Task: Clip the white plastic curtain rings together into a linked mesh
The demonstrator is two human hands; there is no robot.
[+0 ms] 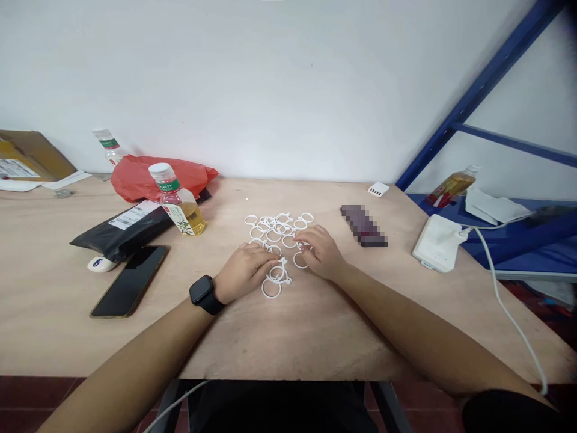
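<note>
Several thin white plastic rings (271,288), each with a small tab, lie in a loose cluster on the wooden table; a heap of them (274,225) overlaps beyond my hands. My left hand (243,270), wearing a black watch, rests at the cluster's left side with fingers closed at a ring (274,249). Part of that ring is hidden by the fingertips. On the other side, my right hand (321,252) curls its thumb and forefinger together around the edge of another ring (299,260). Between the hands and nearer to me, a few rings overlap.
To the left are a phone (130,281), a black parcel (124,231), a drink bottle (180,204) and a red bag (139,177). On the right lie a pixelated dark object (364,226), a white power bank (437,243) with a cable, and a white charger (378,189).
</note>
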